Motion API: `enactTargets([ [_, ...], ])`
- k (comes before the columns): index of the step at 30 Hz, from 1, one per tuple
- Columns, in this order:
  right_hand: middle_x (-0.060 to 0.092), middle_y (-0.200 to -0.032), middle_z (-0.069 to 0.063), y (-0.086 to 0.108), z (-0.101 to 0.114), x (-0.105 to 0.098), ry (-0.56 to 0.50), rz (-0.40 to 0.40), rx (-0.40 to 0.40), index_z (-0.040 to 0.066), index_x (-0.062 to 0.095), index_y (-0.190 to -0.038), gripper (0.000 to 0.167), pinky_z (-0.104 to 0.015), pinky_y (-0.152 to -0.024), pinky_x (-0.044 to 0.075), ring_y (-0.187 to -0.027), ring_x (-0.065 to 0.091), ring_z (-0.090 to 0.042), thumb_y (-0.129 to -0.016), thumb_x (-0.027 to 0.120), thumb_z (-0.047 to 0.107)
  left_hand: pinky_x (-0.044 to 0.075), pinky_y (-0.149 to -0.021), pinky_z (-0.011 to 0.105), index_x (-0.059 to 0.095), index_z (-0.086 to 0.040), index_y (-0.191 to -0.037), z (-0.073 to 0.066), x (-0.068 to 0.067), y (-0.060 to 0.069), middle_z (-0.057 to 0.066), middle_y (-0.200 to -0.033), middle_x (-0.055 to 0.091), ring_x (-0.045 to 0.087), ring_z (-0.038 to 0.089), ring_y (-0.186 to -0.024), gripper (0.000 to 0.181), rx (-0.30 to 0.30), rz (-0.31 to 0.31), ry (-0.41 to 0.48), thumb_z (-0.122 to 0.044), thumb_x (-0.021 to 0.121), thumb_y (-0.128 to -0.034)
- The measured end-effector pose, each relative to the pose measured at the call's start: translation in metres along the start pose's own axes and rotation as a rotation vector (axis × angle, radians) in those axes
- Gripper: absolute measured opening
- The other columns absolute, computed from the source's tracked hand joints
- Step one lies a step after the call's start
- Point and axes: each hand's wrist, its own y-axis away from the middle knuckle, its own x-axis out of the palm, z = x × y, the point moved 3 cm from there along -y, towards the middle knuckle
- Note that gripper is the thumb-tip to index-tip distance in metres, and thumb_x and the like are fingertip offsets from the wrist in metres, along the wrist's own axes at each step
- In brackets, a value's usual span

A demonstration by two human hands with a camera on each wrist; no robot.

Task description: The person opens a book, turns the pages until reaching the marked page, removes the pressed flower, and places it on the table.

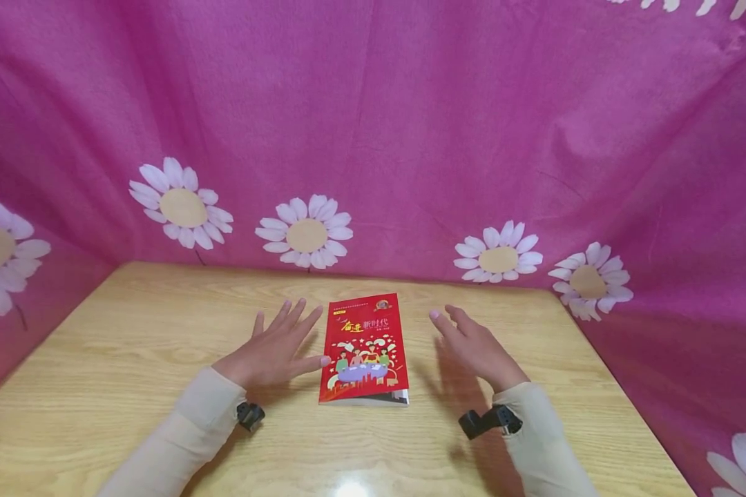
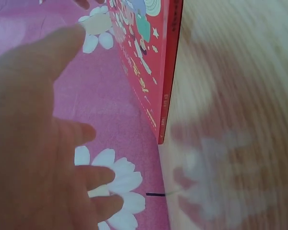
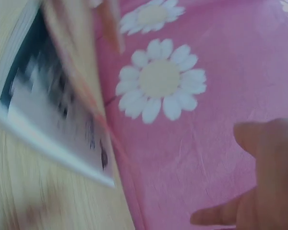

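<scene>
A thin red book [image 1: 365, 331] with gold and white lettering and cartoon people on its cover lies on the wooden table. Its cover stands slightly lifted at the near right corner, so a printed inner page [image 3: 57, 115] shows in the right wrist view. My left hand [image 1: 270, 355] is spread at the book's left side, the thumb tip close to its edge; whether it touches is unclear in the head view. To the right of the book, my right hand [image 1: 481, 348] hovers over the table with extended fingers, apart from the book and holding nothing.
The pale wooden table [image 1: 130, 345] reaches back to a magenta cloth [image 1: 404, 138] printed with white daisies, which also hangs along both sides. Black wrist straps with small cameras [image 1: 488, 420] sit on both sleeves. Light reflects off the table's near edge.
</scene>
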Motion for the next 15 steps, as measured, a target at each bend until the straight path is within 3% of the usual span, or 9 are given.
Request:
enactTargets([
  [6,0.039,-0.147,-0.023,-0.001,0.006,0.002,-0.307,0.052,0.015,0.004,0.03,-0.149,0.087,-0.054,-0.106,0.037,-0.133,0.04,-0.041,-0.093,0.03,0.07,0.008,-0.112,0.066,0.016,-0.022,-0.156,-0.001,0.009,0.001,0.012,-0.162,0.006,0.001,0.036,-0.147,0.106,0.007,0.092,0.025,-0.071,0.064,-0.0746],
  [15,0.044,-0.139,-0.029,-0.01,-0.002,0.016,-0.685,0.195,0.022,-0.002,0.032,-0.145,0.086,-0.05,-0.097,0.048,-0.123,0.05,-0.042,-0.094,0.035,0.067,0.007,-0.114,0.062,0.025,-0.017,-0.154,-0.008,0.016,0.004,0.011,-0.161,0.014,0.006,0.035,-0.147,0.118,0.001,0.185,0.053,-0.07,0.075,-0.0616],
])
